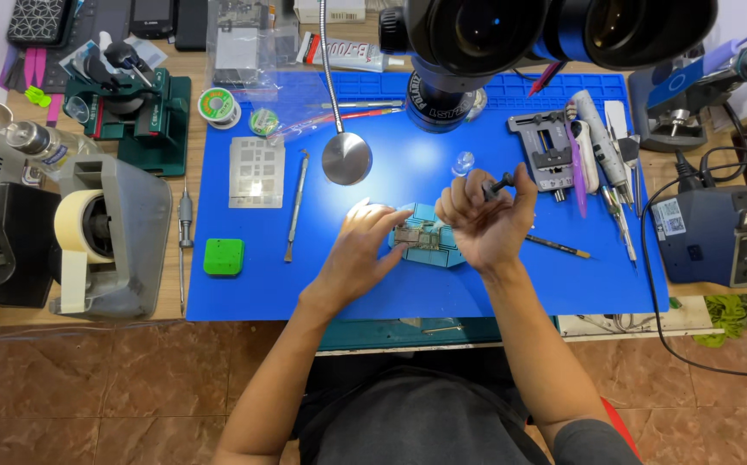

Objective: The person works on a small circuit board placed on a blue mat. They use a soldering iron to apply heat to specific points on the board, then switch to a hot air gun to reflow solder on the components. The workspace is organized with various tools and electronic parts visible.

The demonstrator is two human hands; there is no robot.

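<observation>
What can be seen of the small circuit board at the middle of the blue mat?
The small circuit board is a narrow, brownish-green strip with tiny metallic parts. It lies flat on a light blue holder on the blue mat, under the microscope. The left hand rests its fingers at the board's left end; the right hand, gripping a dark-handled tool, hovers over its right end. Finer detail is too small to tell.

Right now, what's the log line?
left hand: steadying board | right hand: holding black tool | holder: on blue mat
</observation>
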